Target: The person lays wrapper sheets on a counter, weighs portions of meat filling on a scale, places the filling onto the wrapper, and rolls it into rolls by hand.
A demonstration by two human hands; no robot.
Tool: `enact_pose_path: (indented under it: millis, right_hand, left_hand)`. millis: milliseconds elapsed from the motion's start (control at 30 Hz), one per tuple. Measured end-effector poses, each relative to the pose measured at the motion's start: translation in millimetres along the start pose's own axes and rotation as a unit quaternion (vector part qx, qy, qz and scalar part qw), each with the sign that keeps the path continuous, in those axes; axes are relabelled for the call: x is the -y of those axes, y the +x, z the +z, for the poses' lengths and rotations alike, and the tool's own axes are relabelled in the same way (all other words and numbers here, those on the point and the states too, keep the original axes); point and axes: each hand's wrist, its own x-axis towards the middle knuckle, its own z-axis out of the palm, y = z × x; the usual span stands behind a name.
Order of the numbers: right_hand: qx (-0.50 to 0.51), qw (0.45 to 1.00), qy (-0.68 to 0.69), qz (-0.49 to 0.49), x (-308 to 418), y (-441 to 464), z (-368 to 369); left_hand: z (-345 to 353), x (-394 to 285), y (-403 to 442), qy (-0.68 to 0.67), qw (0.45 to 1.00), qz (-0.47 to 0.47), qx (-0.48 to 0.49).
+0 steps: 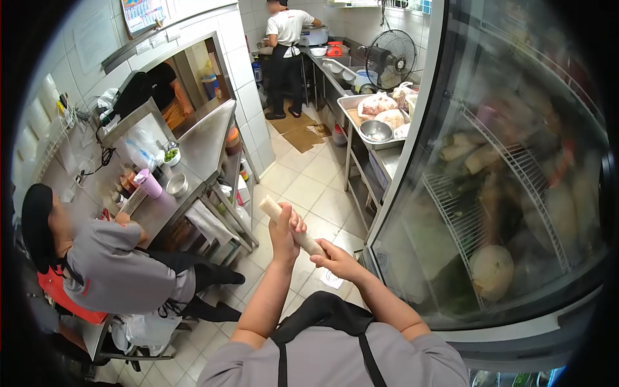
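Note:
Out in front of my chest I hold a long, pale, root-like vegetable (309,244), slanting from upper left to lower right; its exact kind is not plain. Wrapped around its upper part is my left hand (284,233), with the top end sticking out above the fingers. Lower down, the fingers of my right hand (334,259) close on the other end. Both hands are over the tiled floor. To their right stands a glass-fronted refrigerator (412,258), with pale root-like pieces (461,149) on a wire shelf behind fogged glass.
A person in a grey shirt (122,258) works at a steel counter (161,209) on the left. Another person (287,45) stands at the back. A tray of raw meat (380,106) and a metal bowl (376,131) are on the right-hand counter, near a fan (391,58).

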Motion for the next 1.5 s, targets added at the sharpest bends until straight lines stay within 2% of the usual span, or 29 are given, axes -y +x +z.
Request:
enact_pose_path:
  millis: [100,200,333,367,467,633,767,867,900,1000,1100,1200,1333,1400,1467,1500]
  right_hand:
    - [0.055,0.997,0.055,-0.029,-2,2,-16]
    - [0.059,0.995,0.075,-0.038,-3,3,-20]
    - [0.113,0.991,0.074,-0.02,-16,8,-19]
    - [0.12,0.987,0.1,-0.038,-15,9,-16]
    - [0.109,0.989,0.089,-0.043,-6,9,-12]
    - [0.145,0.981,0.115,-0.066,-2,19,0]
    - [0.161,0.976,0.138,-0.06,14,25,0]
    - [0.199,0.962,0.177,-0.06,12,38,-9]
    - [0.212,0.958,0.185,-0.06,9,46,-11]
    - [0.229,0.952,0.196,-0.055,3,73,-21]
    - [0.227,0.953,0.197,-0.04,7,111,-35]
    - [0.178,0.97,0.16,-0.04,18,157,-53]
    - [0.167,0.979,0.076,-0.086,8,254,-83]
    - [0.135,0.983,0.025,-0.123,10,305,-92]
    - [0.085,0.98,-0.073,-0.162,15,353,-101]
    - [0.075,0.982,-0.08,-0.151,17,373,-105]
  left_hand:
    - [38,-8,-13,-0.001,0.998,0.048,-0.031]
    - [19,5,-14,0.032,0.999,0.003,0.031]
    - [-1,16,-20,-0.011,1.0,0.01,-0.018]
    - [-3,15,-22,-0.004,1.0,0.027,0.002]
    - [34,-8,-35,0.034,0.993,0.053,-0.101]
    - [1,-9,-34,-0.027,0.996,0.084,-0.027]
    - [13,-26,-32,-0.017,0.996,0.082,0.026]
    - [4,-29,-13,0.055,0.994,0.062,0.065]
    - [1,-24,-3,0.035,0.996,0.066,0.046]
    - [-10,-20,28,-0.032,0.996,0.045,0.072]
    - [-14,-19,67,-0.021,0.997,0.077,0.015]
    - [-26,-23,122,-0.086,0.991,0.102,-0.008]
    - [-60,-29,207,-0.09,0.984,0.151,0.023]
    - [-74,-30,259,-0.044,0.981,0.188,0.001]
    - [-84,-29,310,-0.031,0.98,0.17,-0.094]
    - [-88,-30,334,-0.014,0.981,0.168,-0.096]
